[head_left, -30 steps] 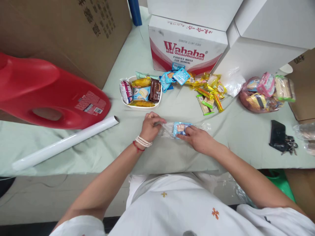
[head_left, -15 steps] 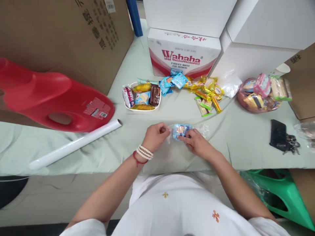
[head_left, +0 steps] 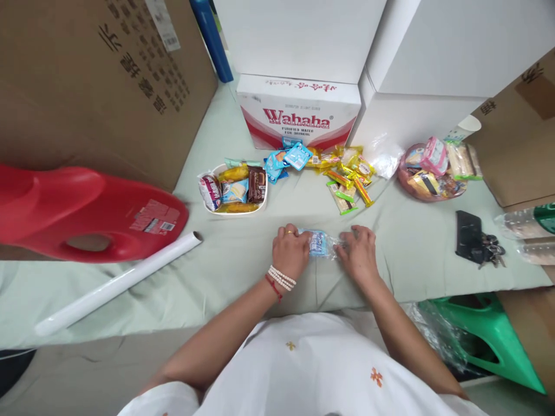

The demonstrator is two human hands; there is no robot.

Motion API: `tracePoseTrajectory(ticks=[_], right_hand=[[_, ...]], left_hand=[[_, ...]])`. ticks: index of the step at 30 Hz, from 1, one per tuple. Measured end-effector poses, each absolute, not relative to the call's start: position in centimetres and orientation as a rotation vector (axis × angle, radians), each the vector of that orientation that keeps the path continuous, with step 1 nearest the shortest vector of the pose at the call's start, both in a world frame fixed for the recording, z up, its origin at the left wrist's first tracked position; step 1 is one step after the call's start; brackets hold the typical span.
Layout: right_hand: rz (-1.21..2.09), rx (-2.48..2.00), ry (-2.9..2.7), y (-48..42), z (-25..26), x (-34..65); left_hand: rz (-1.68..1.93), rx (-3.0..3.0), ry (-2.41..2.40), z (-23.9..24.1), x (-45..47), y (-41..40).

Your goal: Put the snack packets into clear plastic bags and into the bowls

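Both hands down on one little blue packet (head_left: 318, 243), front edge of the table
Left hand (head_left: 291, 252) is knuckles-up, fingers curled shut over the packet's left end, elbow out wide. Right hand (head_left: 359, 253) is half-curled, thumb and fingertips by the clear wrap (head_left: 332, 248); can't tell if it's pinching.
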State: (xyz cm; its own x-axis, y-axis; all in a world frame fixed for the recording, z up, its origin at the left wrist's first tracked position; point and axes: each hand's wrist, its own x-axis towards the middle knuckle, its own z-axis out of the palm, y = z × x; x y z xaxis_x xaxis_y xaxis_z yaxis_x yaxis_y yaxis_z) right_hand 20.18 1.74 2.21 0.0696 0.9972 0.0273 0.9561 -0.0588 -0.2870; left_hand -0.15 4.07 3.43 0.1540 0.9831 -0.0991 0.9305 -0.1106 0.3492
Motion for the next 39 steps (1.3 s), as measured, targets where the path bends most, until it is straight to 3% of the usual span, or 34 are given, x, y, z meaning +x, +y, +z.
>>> tracePoseTrajectory(ticks=[5, 8, 12, 18, 23, 27, 31, 33, 37, 39], right_hand=[[0.516, -2.201, -2.055, 2.4, 5.4, 18.6], [0.572, -2.016, -2.138, 3.3, 6.5, 16.3], [0.667, -1.753, -2.251, 3.8, 5.2, 13.8], [0.627, -1.192, -2.258, 1.8, 1.8, 14.6], [0.569, -1.244, -2.046, 1.4, 0.9, 16.7], [0.868, -1.273, -1.779, 2.4, 2.6, 20.0], [1.175, -1.157, -1.862, 2.7, 4.4, 23.2], [1.000, -1.273, -1.917, 3.3, 4.4, 25.3], [0.120, -1.858, -1.621, 7.4, 3.8, 32.1], [-0.165, -2.050, -1.519, 10.0, 3.6, 35.9]], left_hand=[[0.237, 2.008, 1.908, 2.8, -0.4, 4.5], [0.184, 2.008, 1.819, 2.8, -0.5, 4.9], [0.198, 1.921, 1.731, 3.2, -0.8, 5.8], [0.477, 1.316, 1.593, 3.0, -1.4, 6.8], [0.609, 0.909, 1.276, 4.3, -1.2, 6.0], [0.766, 1.465, 1.228, 5.8, -0.7, 5.5], [0.510, 1.716, 1.018, 4.8, 0.6, 4.9], [0.447, 1.664, 1.057, 3.8, 1.0, 4.4], [0.469, 1.435, 1.145, 2.4, 0.4, 3.3], [0.501, 1.267, 1.135, 2.3, -0.3, 2.8]])
